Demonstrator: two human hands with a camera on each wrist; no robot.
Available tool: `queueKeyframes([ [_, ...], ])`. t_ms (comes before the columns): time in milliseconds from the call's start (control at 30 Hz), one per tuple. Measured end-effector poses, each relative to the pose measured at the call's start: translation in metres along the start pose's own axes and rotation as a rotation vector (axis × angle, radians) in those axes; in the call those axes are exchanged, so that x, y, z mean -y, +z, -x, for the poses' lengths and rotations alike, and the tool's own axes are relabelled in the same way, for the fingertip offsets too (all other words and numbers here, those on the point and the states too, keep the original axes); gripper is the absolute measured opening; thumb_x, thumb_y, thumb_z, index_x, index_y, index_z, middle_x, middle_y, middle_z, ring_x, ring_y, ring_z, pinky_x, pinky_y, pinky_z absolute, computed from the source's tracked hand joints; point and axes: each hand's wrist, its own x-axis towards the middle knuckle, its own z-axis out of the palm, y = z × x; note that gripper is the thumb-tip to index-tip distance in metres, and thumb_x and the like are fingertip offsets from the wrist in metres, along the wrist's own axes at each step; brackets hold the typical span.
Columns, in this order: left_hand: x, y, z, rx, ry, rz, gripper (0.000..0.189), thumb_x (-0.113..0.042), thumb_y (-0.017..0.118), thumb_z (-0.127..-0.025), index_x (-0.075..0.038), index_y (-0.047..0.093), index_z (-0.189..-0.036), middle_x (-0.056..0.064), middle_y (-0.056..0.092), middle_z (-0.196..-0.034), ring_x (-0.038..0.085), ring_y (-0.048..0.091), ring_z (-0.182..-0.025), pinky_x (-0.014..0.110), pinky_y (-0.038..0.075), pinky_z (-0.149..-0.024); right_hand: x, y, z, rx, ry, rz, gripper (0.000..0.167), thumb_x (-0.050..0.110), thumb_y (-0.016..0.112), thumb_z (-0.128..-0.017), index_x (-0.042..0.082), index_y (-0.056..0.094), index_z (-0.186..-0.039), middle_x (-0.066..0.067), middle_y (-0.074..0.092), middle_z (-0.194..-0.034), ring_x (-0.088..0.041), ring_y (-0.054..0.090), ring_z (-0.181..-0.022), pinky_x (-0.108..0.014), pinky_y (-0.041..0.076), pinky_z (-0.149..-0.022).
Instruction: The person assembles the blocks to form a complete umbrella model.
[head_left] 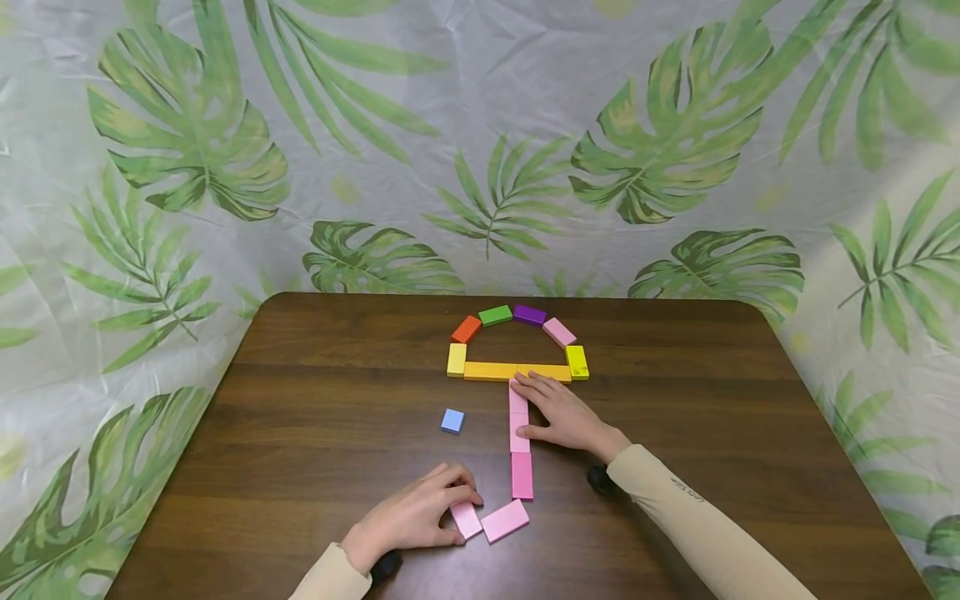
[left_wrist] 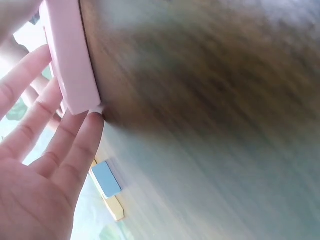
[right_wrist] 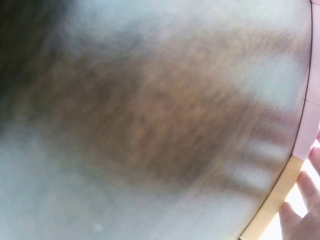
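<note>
In the head view, my left hand [head_left: 420,508] pinches a light pink block [head_left: 467,522] flat on the table, thumb at its near end and fingertips at its far end. The left wrist view shows fingertips against this pink block [left_wrist: 72,60]. Just right of it lies another pink block [head_left: 506,522], slanted. My right hand [head_left: 566,412] rests with spread fingers over a column of pink blocks [head_left: 519,440]. Its fingertips are at the top of the column, by the orange bar [head_left: 491,372], and its thumb touches a lower block. A darker pink block [head_left: 522,476] forms the column's bottom end.
Above the orange bar, an arch runs through a pale yellow block [head_left: 457,360], red block [head_left: 467,329], green block [head_left: 495,315], purple block [head_left: 529,314], pink block [head_left: 559,332] and yellow block [head_left: 577,362]. A small blue block [head_left: 452,421] lies left of the column.
</note>
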Motion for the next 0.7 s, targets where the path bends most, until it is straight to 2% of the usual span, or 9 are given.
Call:
queueKeyframes([
  [267,0.0014,0.0003,-0.0014,0.007,-0.020,-0.007,0.036,-0.021,0.080,-0.075,-0.015,0.067,-0.108,-0.007,0.052,-0.109,0.009,0.047,-0.102,0.022,0.043,-0.088,0.0004,-0.0006,-0.0002,0.009,0.006,-0.002,0.081,0.055,0.059,-0.088,0.012,0.031,-0.151,-0.008,0.028,-0.154,-0.029,0.019,-0.142,-0.047,0.015,-0.113],
  [700,0.0043,0.0000,-0.0030,-0.016,0.017,-0.016,0.041,-0.018,0.080,-0.074,-0.014,0.066,-0.113,-0.006,0.051,-0.110,0.010,0.049,-0.102,0.023,0.044,-0.088,-0.0015,0.0005,-0.0019,-0.005,-0.015,0.010,0.081,0.054,0.059,-0.088,0.011,0.031,-0.150,-0.008,0.029,-0.154,-0.029,0.020,-0.142,-0.045,0.015,-0.114],
])
